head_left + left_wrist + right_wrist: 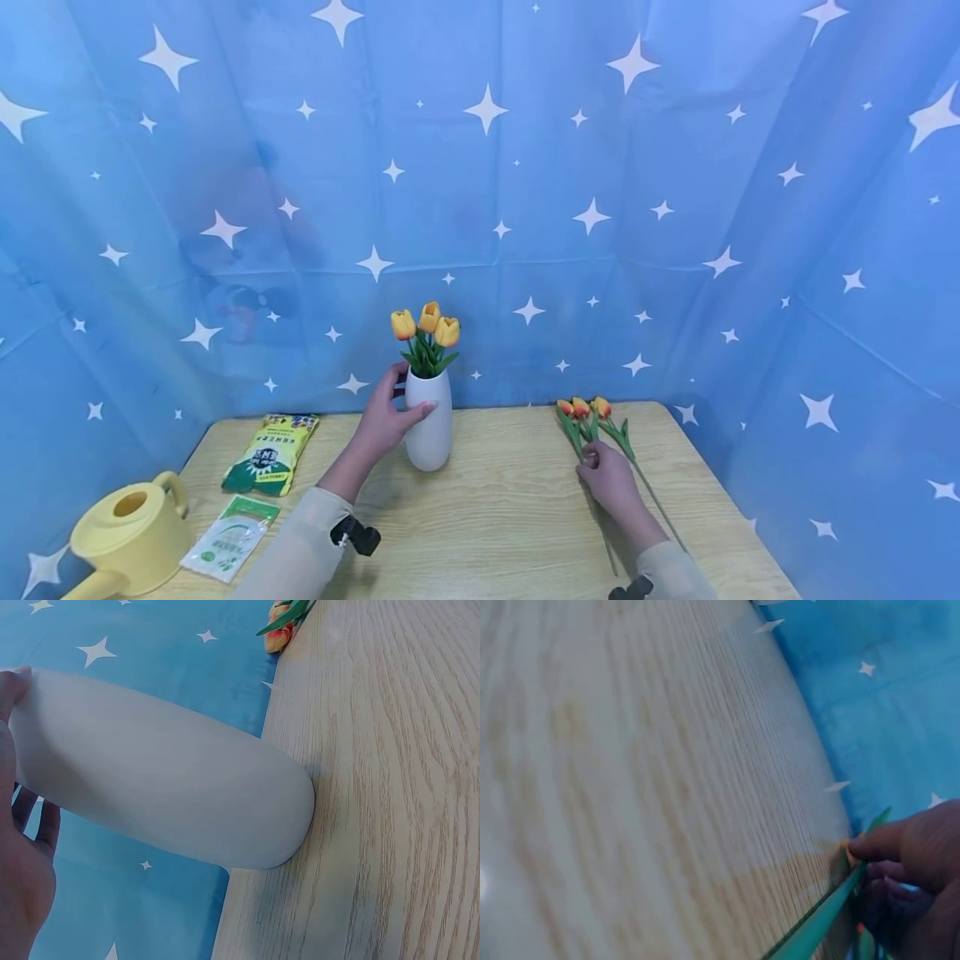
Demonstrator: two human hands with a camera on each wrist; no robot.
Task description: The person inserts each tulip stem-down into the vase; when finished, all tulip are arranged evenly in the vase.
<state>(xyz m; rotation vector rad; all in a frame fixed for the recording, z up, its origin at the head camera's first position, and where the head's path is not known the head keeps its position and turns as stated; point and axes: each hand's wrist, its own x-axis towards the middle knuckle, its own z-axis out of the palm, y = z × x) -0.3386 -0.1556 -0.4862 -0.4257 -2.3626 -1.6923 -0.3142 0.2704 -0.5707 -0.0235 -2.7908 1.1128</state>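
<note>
While the left hand [388,423] steadies a white vase [430,432], the right hand [612,482] pinches loose tulips [581,407]

A pale wood-grain table [510,533] stands before a blue curtain [487,192] printed with white stars. The vase is left of centre near the table's far edge, upright or nearly so, with three yellow tulips [430,320] rising from its mouth. The left hand grips it high on the side, thumb across the front, other fingers partly hidden behind.

Over on the right, three loose tulips in red and yellow lie with their blooms toward the far edge and their long stems [657,503] running toward the person. The right hand pinches the green part below the blooms; whether it has one stem or more, I cannot tell. In the blurred right wrist view, a green leaf [817,924] passes at the fingertips.

The step in hand looks like taking up a loose stem. A light pinch on the stem itself seems better than one on a leaf, which could bend or tug. Because the leaves lie close together, easing one flower sideways before raising it should avoid dragging its neighbours. The tall vase could tip if pushed near the top, so the left hand does best to hold steady without pressing. A yellow watering can [133,540] and two packets [272,457] sit at the left, well apart from the loose flowers.
</note>
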